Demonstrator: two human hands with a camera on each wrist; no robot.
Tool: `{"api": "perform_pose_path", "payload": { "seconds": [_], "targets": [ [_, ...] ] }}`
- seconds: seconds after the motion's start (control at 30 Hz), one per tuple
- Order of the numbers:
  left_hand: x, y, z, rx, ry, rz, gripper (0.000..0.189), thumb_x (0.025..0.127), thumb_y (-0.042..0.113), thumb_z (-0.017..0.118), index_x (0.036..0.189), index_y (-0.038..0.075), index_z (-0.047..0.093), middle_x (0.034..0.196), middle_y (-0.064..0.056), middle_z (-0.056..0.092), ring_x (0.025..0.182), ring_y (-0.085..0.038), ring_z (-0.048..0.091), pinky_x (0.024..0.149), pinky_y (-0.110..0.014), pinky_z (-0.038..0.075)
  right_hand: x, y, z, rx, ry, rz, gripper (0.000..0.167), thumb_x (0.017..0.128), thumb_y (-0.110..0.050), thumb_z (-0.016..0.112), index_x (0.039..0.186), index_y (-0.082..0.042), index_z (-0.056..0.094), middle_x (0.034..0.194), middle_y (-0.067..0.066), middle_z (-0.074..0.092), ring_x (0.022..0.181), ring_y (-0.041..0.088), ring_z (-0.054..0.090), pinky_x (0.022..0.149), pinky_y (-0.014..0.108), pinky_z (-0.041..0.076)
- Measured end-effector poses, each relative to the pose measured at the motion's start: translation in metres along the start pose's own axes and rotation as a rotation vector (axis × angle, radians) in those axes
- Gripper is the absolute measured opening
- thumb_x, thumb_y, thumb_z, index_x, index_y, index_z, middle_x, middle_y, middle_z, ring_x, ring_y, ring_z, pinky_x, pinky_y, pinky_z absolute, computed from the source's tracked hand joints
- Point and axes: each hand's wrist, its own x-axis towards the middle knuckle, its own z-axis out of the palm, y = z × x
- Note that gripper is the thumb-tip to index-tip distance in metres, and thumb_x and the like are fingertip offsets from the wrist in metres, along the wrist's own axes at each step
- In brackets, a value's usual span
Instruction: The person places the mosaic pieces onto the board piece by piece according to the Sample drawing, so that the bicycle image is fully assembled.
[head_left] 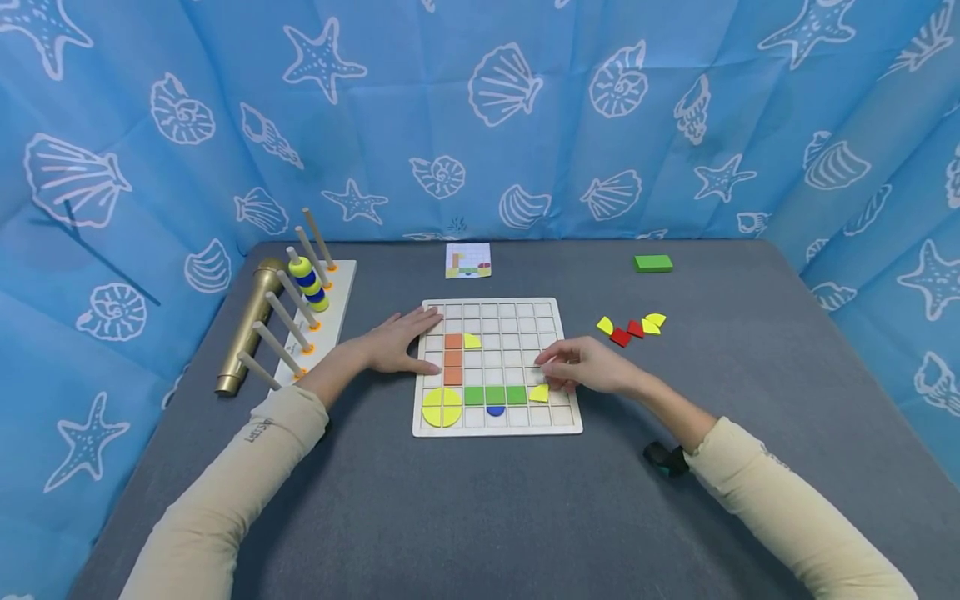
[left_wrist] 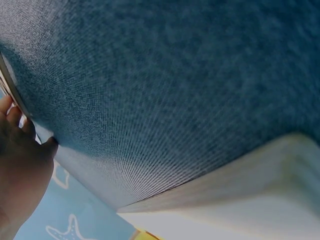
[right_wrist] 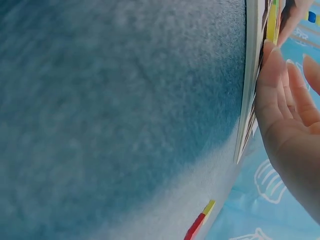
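A: Where do you stand with the grid board [head_left: 511, 359]?
B: You look past halfway, I judge: on the board you have orange squares [head_left: 453, 359], green squares [head_left: 495, 395], a yellow circle [head_left: 432, 416], a blue half-disc [head_left: 495, 410] and an upper yellow piece [head_left: 472, 341]. The card [head_left: 468, 260] beyond the board shows red, which your board lacks. Two red squares [head_left: 620, 337] and three loose yellow pieces [head_left: 655, 317] lie right of the board.
A: And your hands?
B: Your left hand [head_left: 397, 342] spreads flat over the board's left edge. Your right hand [head_left: 581, 364], fingers loosely bent, grips nothing visible; it's beside the lower-right yellow piece [head_left: 539, 393] on the board, contact uncertain.
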Motion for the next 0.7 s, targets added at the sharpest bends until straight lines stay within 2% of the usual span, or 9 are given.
{"api": "perform_pose_path", "payload": {
  "seconds": [0.2,0.53,0.7],
  "targets": [
    [-0.0004,0.0005,-0.0002,0.000,0.000,-0.002,0.099,0.083,0.063,0.060,0.155,0.014,0.012,0.159,-0.006,0.007,0.144,-0.023,0.000,0.113,-0.050,0.002,0.0039,-0.0004,0.0015,-0.013,-0.001,-0.009,0.025,0.096,-0.014,0.059,0.116,0.001,0.063,0.089,0.010,0.067,0.078,0.025,0.060,0.068,0.033,0.052],
    [0.0001,0.0015,0.0003,0.005,0.009,-0.009,0.099,0.083,0.064,0.060,0.155,0.014,0.013,0.159,-0.006,0.007,0.144,-0.023,0.000,0.113,-0.050,0.003,0.0072,-0.0037,0.0030,-0.033,-0.111,-0.038,0.027,0.098,-0.014,0.055,0.120,0.000,0.062,0.096,0.008,0.069,0.081,0.025,0.057,0.068,0.031,0.048],
    [-0.0013,0.0031,-0.0003,0.005,0.006,-0.012,0.099,0.083,0.063,0.060,0.155,0.014,0.013,0.159,-0.007,0.007,0.144,-0.023,-0.001,0.113,-0.050,0.003,0.0081,-0.0047,0.0039,-0.035,-0.133,-0.038,0.027,0.099,-0.014,0.054,0.120,0.000,0.062,0.096,0.007,0.068,0.081,0.024,0.058,0.069,0.032,0.048]
  ]
}}
